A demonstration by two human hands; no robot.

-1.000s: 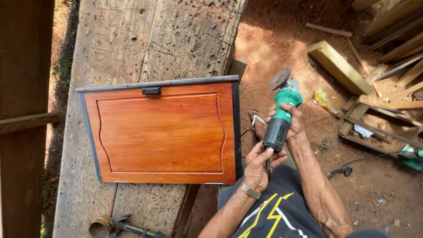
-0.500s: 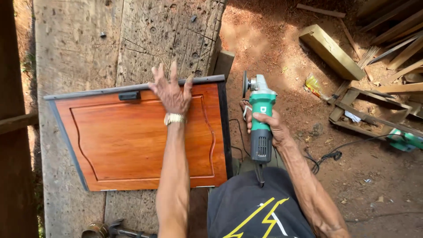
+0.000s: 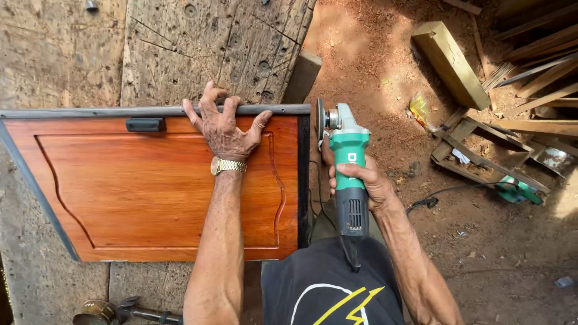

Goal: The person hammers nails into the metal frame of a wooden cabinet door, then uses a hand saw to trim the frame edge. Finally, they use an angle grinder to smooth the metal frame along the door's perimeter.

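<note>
A glossy orange-brown wooden panel [image 3: 138, 192] with a grey edge and a small black handle [image 3: 146, 124] lies flat on a rough wooden bench [image 3: 180, 54]. My left hand [image 3: 224, 123], with a gold watch on the wrist, presses spread fingers on the panel's far edge near its right corner. My right hand [image 3: 361, 180] grips a green and black angle grinder [image 3: 346, 168]. Its disc [image 3: 320, 123] stands beside the panel's far right corner, close to the dark right edge.
A metal tool [image 3: 120, 313] lies at the bench's near edge. Red-brown dirt ground is on the right, with timber offcuts [image 3: 448, 60], a wooden frame [image 3: 481, 150], a second green tool [image 3: 516, 189] and a black cable [image 3: 433, 201].
My left hand let go of the grinder, reached over the panel and now rests on its far edge. The grinder has swung from the right down to the panel's right corner.
</note>
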